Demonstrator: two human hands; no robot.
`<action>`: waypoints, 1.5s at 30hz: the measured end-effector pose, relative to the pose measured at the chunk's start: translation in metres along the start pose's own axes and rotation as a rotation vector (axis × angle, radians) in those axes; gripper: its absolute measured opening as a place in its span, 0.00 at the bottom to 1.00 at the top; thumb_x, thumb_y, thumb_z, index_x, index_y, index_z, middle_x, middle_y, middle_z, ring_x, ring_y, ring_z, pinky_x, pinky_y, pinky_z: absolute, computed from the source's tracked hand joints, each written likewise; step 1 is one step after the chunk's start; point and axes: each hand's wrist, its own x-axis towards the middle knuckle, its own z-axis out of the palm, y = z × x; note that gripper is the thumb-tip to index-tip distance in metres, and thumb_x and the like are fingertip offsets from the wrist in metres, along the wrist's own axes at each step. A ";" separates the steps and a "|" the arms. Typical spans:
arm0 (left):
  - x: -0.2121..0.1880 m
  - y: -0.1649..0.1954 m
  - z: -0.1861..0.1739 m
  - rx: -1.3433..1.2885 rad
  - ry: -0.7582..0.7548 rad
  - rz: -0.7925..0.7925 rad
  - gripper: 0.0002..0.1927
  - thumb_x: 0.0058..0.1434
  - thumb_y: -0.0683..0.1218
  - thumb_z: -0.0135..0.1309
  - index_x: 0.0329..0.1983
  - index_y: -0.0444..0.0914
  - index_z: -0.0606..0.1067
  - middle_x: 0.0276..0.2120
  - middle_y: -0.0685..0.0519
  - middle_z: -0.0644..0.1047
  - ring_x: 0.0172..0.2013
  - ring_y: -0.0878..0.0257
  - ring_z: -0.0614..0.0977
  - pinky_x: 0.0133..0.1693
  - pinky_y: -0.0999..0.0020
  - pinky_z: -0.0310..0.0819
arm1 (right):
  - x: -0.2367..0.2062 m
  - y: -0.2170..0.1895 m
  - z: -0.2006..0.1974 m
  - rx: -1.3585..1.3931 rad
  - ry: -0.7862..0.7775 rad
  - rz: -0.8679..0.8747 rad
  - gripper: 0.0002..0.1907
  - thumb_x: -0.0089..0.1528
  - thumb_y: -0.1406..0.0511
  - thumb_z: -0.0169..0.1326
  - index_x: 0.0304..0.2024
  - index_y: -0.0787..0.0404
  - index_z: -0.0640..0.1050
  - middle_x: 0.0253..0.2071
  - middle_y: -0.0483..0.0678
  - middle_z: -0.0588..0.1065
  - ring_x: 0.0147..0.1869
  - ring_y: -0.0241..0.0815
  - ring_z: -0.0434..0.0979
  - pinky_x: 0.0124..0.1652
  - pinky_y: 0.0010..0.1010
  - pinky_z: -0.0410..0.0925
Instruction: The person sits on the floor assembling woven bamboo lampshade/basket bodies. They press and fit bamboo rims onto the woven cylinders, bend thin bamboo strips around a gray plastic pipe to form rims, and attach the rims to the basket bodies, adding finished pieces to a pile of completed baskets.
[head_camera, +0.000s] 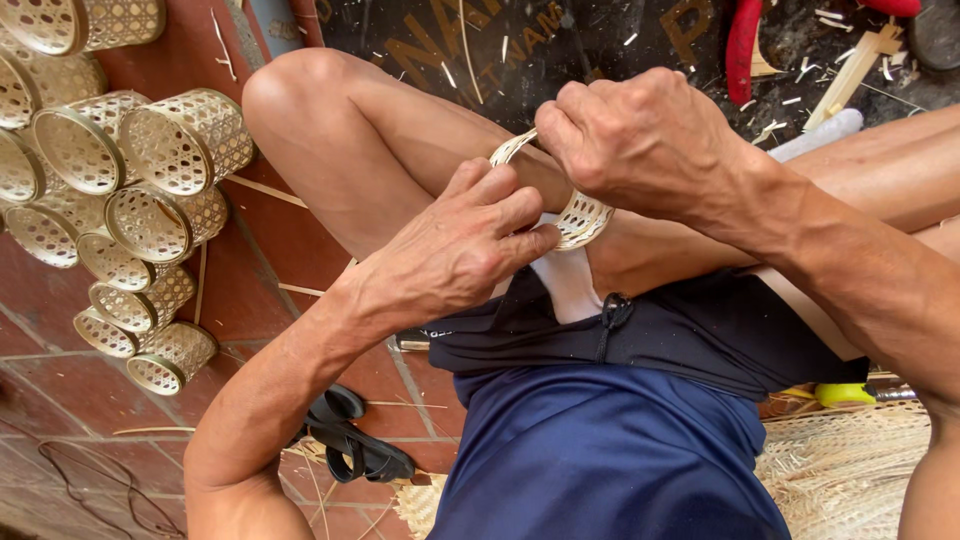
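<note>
Woven ring (580, 215): small pale openwork band, held above the person's lap between both hands, over the bent knee.
Right hand (640, 140): fingers curled shut around the ring's upper side.
Left hand (460, 245): closed on the ring's lower edge, fingertips pressed against the weave.
Finished baskets (120, 200): pale woven cylinders piled on the red tile floor (290, 240), well apart to the left.
Sandal (355, 445): black, on the floor below the left forearm.
Woven mat (850, 465): lower right.
</note>
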 end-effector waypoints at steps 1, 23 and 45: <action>0.000 0.000 0.000 -0.010 -0.005 0.004 0.18 0.55 0.41 0.59 0.51 0.39 0.77 0.39 0.52 0.68 0.45 0.54 0.69 0.50 0.58 0.62 | -0.001 0.001 -0.001 0.018 -0.003 -0.003 0.06 0.63 0.66 0.56 0.33 0.59 0.72 0.28 0.44 0.68 0.31 0.38 0.77 0.27 0.28 0.68; -0.027 0.029 0.012 0.272 -0.023 0.097 0.21 0.61 0.50 0.52 0.54 0.35 0.78 0.43 0.56 0.72 0.48 0.60 0.72 0.62 0.48 0.59 | -0.033 -0.054 -0.044 0.479 0.010 -0.040 0.14 0.56 0.60 0.58 0.40 0.61 0.81 0.38 0.43 0.77 0.48 0.41 0.77 0.49 0.39 0.61; -0.031 0.026 0.015 0.199 0.032 0.050 0.20 0.61 0.48 0.54 0.52 0.32 0.79 0.39 0.54 0.72 0.46 0.59 0.74 0.62 0.50 0.66 | -0.047 -0.058 -0.027 0.389 0.245 -0.109 0.13 0.52 0.64 0.61 0.38 0.63 0.82 0.36 0.42 0.75 0.48 0.41 0.75 0.48 0.37 0.64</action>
